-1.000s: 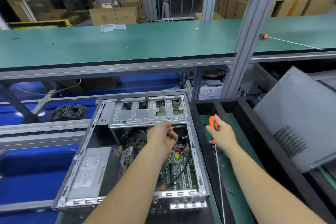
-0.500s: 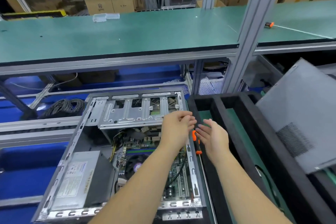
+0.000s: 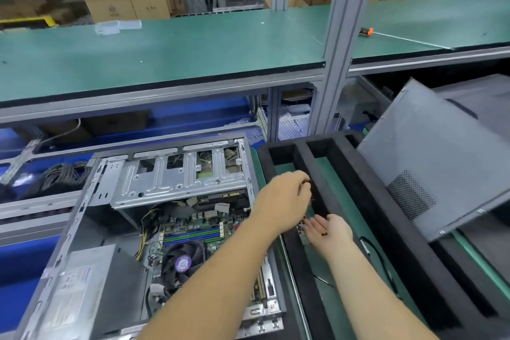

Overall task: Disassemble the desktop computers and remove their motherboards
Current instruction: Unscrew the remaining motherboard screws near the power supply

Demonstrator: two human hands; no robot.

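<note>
An open desktop case (image 3: 91, 201) lies on its side at lower left. Inside it I see the motherboard (image 3: 207, 225), a black fan (image 3: 180, 261), the power supply (image 3: 80, 284) and a metal drive cage (image 3: 179, 176). My left hand (image 3: 281, 201) hovers past the case's right edge, over the black foam tray (image 3: 392, 232). Its fingers are curled and pinch a small dark piece, likely a screw (image 3: 305, 182). Just below it, my right hand (image 3: 329, 229) lies palm up with straight fingers, and a tiny dark piece (image 3: 324, 234) rests on the palm.
A grey side panel (image 3: 441, 174) leans on the tray's right side. A thin black cable (image 3: 379, 257) lies in the tray. The green shelf (image 3: 193, 58) overhead carries an orange tool (image 3: 366, 31). A coil of black cables (image 3: 66, 176) sits at left. An aluminium post (image 3: 334, 63) stands behind the tray.
Both hands have moved right, from the case's edge to over the foam tray. My right hand has turned palm up. The orange screwdriver it held is out of sight.
</note>
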